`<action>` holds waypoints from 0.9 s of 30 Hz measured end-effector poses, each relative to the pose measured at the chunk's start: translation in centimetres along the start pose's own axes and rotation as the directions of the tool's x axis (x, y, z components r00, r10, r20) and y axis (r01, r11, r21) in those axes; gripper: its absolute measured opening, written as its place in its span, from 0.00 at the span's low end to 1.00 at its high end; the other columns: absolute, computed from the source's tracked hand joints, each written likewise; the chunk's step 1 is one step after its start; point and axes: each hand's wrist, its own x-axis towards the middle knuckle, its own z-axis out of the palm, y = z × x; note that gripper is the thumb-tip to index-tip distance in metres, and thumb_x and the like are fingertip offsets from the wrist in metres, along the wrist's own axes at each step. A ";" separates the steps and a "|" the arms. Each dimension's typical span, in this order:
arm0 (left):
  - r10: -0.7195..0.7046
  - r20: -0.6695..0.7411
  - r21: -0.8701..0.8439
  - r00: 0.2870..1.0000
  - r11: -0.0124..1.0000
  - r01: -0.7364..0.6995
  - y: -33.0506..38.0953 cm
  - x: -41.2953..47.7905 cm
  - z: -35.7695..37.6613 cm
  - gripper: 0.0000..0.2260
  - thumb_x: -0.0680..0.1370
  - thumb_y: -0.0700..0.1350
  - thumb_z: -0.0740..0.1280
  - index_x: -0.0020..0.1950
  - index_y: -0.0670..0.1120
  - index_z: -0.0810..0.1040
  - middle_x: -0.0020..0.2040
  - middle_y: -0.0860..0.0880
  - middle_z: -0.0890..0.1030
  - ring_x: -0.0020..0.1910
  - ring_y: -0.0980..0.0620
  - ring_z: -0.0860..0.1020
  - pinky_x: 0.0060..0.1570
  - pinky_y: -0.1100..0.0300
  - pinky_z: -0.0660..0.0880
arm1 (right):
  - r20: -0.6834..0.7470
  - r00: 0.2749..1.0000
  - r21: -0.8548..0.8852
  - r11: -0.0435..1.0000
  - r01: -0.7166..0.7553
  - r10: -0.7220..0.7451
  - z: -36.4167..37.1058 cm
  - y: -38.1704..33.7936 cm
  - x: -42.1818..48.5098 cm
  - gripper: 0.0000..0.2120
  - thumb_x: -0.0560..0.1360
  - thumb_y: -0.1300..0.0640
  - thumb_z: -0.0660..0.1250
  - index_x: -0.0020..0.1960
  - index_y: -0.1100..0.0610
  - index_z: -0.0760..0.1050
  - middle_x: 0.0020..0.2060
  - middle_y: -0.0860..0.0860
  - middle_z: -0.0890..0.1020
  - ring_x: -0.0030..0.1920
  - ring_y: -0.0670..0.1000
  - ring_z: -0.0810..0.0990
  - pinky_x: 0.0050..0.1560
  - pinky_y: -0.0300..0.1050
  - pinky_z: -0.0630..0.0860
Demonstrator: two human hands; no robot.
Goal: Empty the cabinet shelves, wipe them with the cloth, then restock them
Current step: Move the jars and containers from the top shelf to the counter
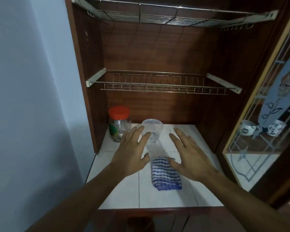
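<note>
- the fingers [134,134] of the left hand [131,151] are straight and spread, holding nothing; the right hand [189,158] is the same. both hover palm-down over the white tiled shelf [120,190].
- the left fingertips sit just in front of the clear plastic lidded tumbler [152,131] at the shelf's back middle; i cannot tell whether they touch it. it looks light and tall, so a careless brush would likely tip it or skid it backward.
- the glass jar with the orange-red lid [119,124] stands just left of the tumbler in the back left corner. a sideways knock could drive one into the other, and a jar dropped off the front edge would probably break.
- the folded blue-and-white striped cloth [166,174] lies between the wrists near the front middle, not yet picked up. with both containers on the shelf, wiping now would mean working around them.
- above, the lower wire rack [157,84] overhangs the shelf and could catch a lifted hand or jar; the upper wire rack [157,15] is bare too.
- the etched glass door [266,123] stands by the right edge, with two mugs [246,130] behind it.
</note>
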 end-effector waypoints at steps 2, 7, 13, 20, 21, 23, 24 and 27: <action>-0.013 0.019 0.005 1.000 1.000 0.013 0.7 -0.7 -0.4 0.31 0.70 0.53 0.70 0.71 0.45 0.70 0.72 0.40 0.69 0.71 0.38 0.67 0.67 0.38 0.65 | -0.003 1.000 0.004 1.000 0.006 -0.006 -0.2 -0.3 -1.1 0.40 0.77 0.39 0.60 0.80 0.51 0.44 0.79 0.49 0.40 0.79 0.51 0.43 0.73 0.42 0.37; -0.046 0.047 0.024 0.998 0.999 0.045 2.5 -1.9 -1.3 0.35 0.72 0.57 0.64 0.76 0.45 0.63 0.76 0.41 0.63 0.75 0.39 0.61 0.72 0.39 0.57 | -0.009 1.000 0.007 1.000 0.010 -0.010 -0.9 0.1 -3.2 0.40 0.77 0.37 0.59 0.80 0.50 0.43 0.79 0.48 0.39 0.79 0.50 0.43 0.76 0.44 0.39; -0.073 0.052 0.059 0.996 0.996 0.070 6.0 -3.6 -1.7 0.37 0.74 0.58 0.63 0.79 0.46 0.56 0.79 0.43 0.55 0.78 0.40 0.55 0.74 0.43 0.51 | -0.009 0.998 0.047 0.997 0.057 -0.057 -2.0 1.6 -6.5 0.40 0.77 0.37 0.59 0.80 0.50 0.45 0.79 0.48 0.40 0.79 0.50 0.43 0.75 0.43 0.38; -0.125 0.099 0.084 0.987 0.990 0.117 11.9 -6.1 -2.9 0.38 0.78 0.61 0.62 0.80 0.50 0.45 0.79 0.48 0.40 0.79 0.45 0.41 0.72 0.53 0.34 | 0.001 0.995 0.068 0.993 0.101 -0.101 -3.6 3.5 -11.0 0.40 0.76 0.33 0.52 0.80 0.50 0.43 0.78 0.48 0.38 0.79 0.49 0.42 0.71 0.40 0.34; -0.140 0.132 0.104 0.981 0.987 0.127 12.6 -6.7 -3.2 0.38 0.78 0.62 0.61 0.80 0.50 0.44 0.79 0.49 0.39 0.79 0.46 0.40 0.73 0.51 0.35 | 0.011 0.995 0.064 0.993 0.100 -0.101 -3.7 3.6 -11.7 0.39 0.77 0.34 0.53 0.80 0.50 0.43 0.78 0.48 0.38 0.79 0.49 0.41 0.71 0.39 0.33; -0.171 0.169 0.145 0.971 0.978 0.147 13.6 -7.6 -3.6 0.38 0.77 0.64 0.56 0.80 0.52 0.42 0.79 0.49 0.38 0.78 0.47 0.38 0.75 0.50 0.36 | 0.005 0.995 0.072 0.992 0.100 -0.100 -3.9 3.7 -13.0 0.38 0.78 0.37 0.56 0.80 0.50 0.43 0.78 0.48 0.38 0.78 0.49 0.39 0.69 0.38 0.30; -0.172 0.172 0.156 0.970 0.977 0.146 14.0 -7.8 -3.9 0.38 0.76 0.65 0.53 0.80 0.52 0.42 0.80 0.49 0.39 0.78 0.47 0.38 0.75 0.49 0.36 | 0.000 0.996 0.080 0.992 0.094 -0.094 -4.2 3.6 -13.7 0.38 0.78 0.37 0.56 0.80 0.49 0.42 0.78 0.48 0.38 0.78 0.49 0.38 0.69 0.38 0.30; -0.149 0.158 0.137 0.976 0.982 0.128 14.8 -8.4 -4.3 0.38 0.74 0.64 0.52 0.80 0.51 0.45 0.80 0.48 0.41 0.79 0.46 0.41 0.73 0.50 0.34 | 0.003 0.998 0.072 0.995 0.068 -0.069 -4.8 3.6 -15.7 0.38 0.78 0.36 0.56 0.79 0.48 0.40 0.78 0.47 0.36 0.78 0.49 0.36 0.71 0.41 0.33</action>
